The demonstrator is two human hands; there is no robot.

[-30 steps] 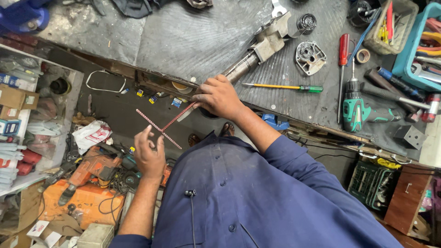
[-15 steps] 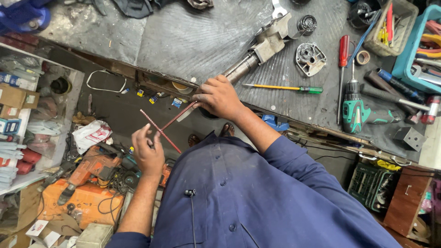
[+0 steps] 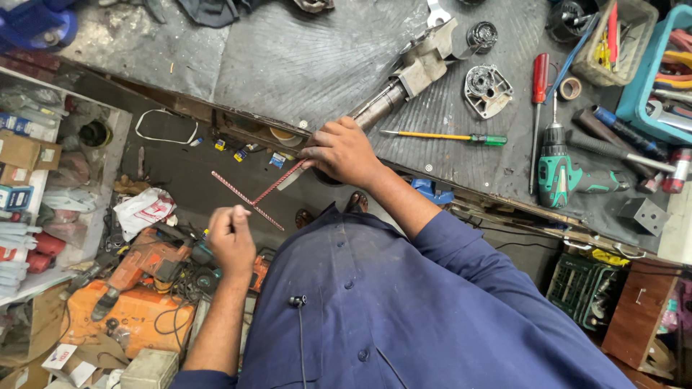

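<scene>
Shifted since earlier frame: left hand (image 3: pixel 231 241) slightly lower, fingers curled, pinching one thin red rod (image 3: pixel 238 200). Right hand (image 3: pixel 344 151), closed at the workbench (image 3: pixel 288 57) front edge, grips a second red rod (image 3: pixel 277 184); rods cross below that edge. Yellow screwdriver (image 3: pixel 443 136) just beside; green drill (image 3: pixel 559 169) toward right edge.

Workbench (image 3: pixel 288 65) with dark, worn, ribbed mat spans upper frame; wooden front edge runs diagonally. Dark floor (image 3: pixel 180 166) below, scattered with small scraps and white wire loop (image 3: pixel 166 126). White shelf unit (image 3: pixel 43 144) at left holds cardboard boxes. Orange machine casing (image 3: pixel 137 317) at lower left. Green crate (image 3: pixel 587 288) and brown wooden box (image 3: pixel 641 324) at lower right. Even, diffuse light.
</scene>
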